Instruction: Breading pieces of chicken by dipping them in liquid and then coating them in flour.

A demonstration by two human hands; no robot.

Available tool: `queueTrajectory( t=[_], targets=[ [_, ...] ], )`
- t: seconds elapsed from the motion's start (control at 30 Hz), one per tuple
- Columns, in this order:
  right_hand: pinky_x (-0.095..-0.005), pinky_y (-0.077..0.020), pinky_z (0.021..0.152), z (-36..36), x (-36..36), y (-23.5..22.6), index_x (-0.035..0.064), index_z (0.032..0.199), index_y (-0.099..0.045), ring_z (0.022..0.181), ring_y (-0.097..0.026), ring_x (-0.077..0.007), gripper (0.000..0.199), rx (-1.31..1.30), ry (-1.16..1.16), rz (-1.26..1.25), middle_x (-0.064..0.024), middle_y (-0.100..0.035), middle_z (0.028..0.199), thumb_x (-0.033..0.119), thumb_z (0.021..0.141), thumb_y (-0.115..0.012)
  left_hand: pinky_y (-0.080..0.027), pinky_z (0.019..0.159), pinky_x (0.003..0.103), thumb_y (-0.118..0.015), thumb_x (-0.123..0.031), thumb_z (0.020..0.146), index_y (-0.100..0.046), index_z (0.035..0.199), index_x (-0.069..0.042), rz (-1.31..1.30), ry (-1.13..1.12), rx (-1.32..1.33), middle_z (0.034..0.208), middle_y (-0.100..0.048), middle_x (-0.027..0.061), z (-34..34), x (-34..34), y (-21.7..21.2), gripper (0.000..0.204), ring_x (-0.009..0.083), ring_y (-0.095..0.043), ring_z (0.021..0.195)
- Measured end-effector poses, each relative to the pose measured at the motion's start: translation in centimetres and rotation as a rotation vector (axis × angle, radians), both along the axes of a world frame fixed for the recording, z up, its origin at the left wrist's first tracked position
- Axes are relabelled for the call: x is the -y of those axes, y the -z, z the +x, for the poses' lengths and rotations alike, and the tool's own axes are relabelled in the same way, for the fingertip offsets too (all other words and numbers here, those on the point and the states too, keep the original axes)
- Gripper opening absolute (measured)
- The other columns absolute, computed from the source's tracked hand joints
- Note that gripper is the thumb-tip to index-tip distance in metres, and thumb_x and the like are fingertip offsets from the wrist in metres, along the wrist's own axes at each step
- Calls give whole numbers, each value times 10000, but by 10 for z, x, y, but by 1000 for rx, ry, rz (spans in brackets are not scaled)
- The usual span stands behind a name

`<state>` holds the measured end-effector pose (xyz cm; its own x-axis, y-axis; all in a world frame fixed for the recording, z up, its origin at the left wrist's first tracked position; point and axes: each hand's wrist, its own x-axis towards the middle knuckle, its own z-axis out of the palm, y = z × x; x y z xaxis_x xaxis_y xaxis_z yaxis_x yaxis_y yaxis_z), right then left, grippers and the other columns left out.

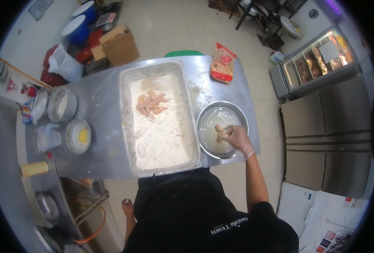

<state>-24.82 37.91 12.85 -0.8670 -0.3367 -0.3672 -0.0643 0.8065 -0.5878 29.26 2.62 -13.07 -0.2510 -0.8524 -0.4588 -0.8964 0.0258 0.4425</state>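
Right hand [239, 140] around coated chicken [220, 133] over bowl [223, 103]

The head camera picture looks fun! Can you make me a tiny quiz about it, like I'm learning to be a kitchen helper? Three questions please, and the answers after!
1. Pick one. Where is the round metal bowl compared with the long tray in the picture?
A) To its left
B) To its right
C) Inside it

2. True or false? The left hand is touching the pale chicken pieces.

3. Fill the gap. The right hand holds a lumpy coated piece and wears a see-through ____.

Key:
1. B
2. False: it hangs low, well away from them.
3. glove
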Motion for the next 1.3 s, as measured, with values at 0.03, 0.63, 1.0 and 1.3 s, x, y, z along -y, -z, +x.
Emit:
queueTrajectory(
  t=[0.03, 0.63, 1.0, 1.3],
  targets=[
    [-351, -464, 612, 0, 2, -1, -1, 765, -673, 609, -597, -223, 327, -2, -7, 1, -139, -611, 640, 306, 686, -755, -483, 633, 380, -612, -201, 853, -562, 1112, 28, -12, -9, -17, 695, -631, 165, 4, 1, 2, 350, 282, -618, 642],
    [-283, -441, 596, -11, 2, -5, -1, 838, -669, 627, -508, -81, 195, 8, -12, 16, -32, -628, 688, 138, 717, -733, -474, 612, 363, -598, -181, 860, -542, 1120, 42, 47, -81, -38, 681, -634, 159, 33, -11, 7, 347, 249, -619, 634],
    [-294, -466, 604, -17, -7, -16, -4, 807, -671, 612, -550, -99, 178, -9, 35, -90, -72, -660, 688, 136, 713, -726, -450, 556, 361, -600, -187, 859, -555, 1105, 34, -5, -65, -56, 613, -601, 116, 20, -8, 3, 334, 227, -573, 552],
    [-290, -454, 593, -24, -8, -16, -4, 779, -660, 605, -528, -92, 173, -55, 11, -25, -64, -643, 651, 146, 723, -726, -492, 663, 379, -606, -237, 855, -552, 1148, 20, 58, -119, -16, 744, -641, 159, 37, -8, 27, 394, 272, -630, 695]
  ],
)
